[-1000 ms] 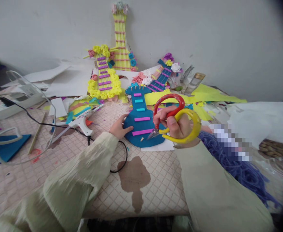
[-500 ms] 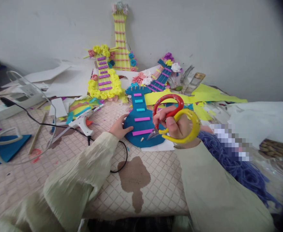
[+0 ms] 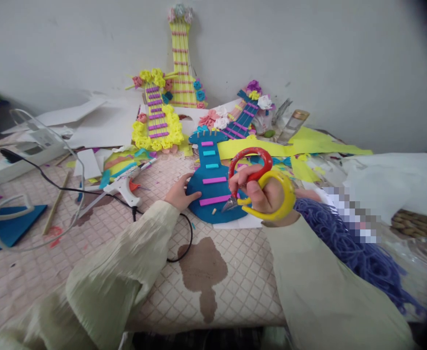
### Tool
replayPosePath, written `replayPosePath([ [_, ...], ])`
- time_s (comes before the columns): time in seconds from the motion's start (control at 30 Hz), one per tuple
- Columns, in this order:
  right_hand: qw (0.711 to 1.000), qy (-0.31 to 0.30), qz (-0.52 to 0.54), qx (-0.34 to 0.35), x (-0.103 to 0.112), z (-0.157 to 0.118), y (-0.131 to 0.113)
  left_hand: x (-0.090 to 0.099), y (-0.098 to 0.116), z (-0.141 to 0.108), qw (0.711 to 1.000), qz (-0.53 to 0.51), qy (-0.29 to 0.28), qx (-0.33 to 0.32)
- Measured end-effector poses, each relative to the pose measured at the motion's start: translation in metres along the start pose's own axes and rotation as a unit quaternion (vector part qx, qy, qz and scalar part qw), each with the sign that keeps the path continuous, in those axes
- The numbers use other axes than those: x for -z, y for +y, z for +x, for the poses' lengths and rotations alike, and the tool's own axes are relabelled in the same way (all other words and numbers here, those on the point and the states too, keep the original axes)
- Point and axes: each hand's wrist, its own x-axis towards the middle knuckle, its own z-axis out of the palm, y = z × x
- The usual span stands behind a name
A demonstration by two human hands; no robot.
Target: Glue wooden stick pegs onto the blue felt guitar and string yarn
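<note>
A blue guitar-shaped cutout (image 3: pixel 213 192) lies on the table, with pink and cyan strips across its neck and body and small pegs at its head. On its left edge rests my left hand (image 3: pixel 180 193), thumb and fingers apart. My right hand (image 3: pixel 262 194) is wrapped round scissors with one red and one yellow handle (image 3: pixel 288 197), above the right side of the cutout. The blades point left and down, near a small pale piece (image 3: pixel 213 211) on the blue body. White paper (image 3: pixel 238 224) shows under the cutout.
A white glue gun (image 3: pixel 125 187) with a black cable lies to the left, near a wooden stick (image 3: pixel 57 201). Decorated paper guitars (image 3: pixel 157 114) stand at the back. Blue-purple yarn (image 3: pixel 340 243) is piled at the right, and yellow paper (image 3: pixel 318 142) lies behind.
My right hand and the scissors have moved slightly left and down. The left hand and the blue cutout have stayed in place.
</note>
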Motion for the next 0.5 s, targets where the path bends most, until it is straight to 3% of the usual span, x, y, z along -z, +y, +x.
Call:
replayPosePath([
  [0.2,0.998,0.006,0.037,0.043,-0.003,0.000,0.018,-0.001,0.005,-0.002,1.000,0.020,0.008,0.013],
  [0.33,0.996,0.011,0.026,0.090,0.000,0.003,0.010,-0.001,0.007,-0.002,1.000,0.020,0.012,0.016],
  [0.4,0.992,0.054,0.020,0.110,0.003,0.004,0.002,0.000,0.006,-0.002,1.000,0.016,0.013,0.018],
  [0.5,0.975,0.198,0.010,0.097,0.009,0.003,-0.005,0.000,0.006,-0.002,1.000,0.005,0.013,0.019],
])
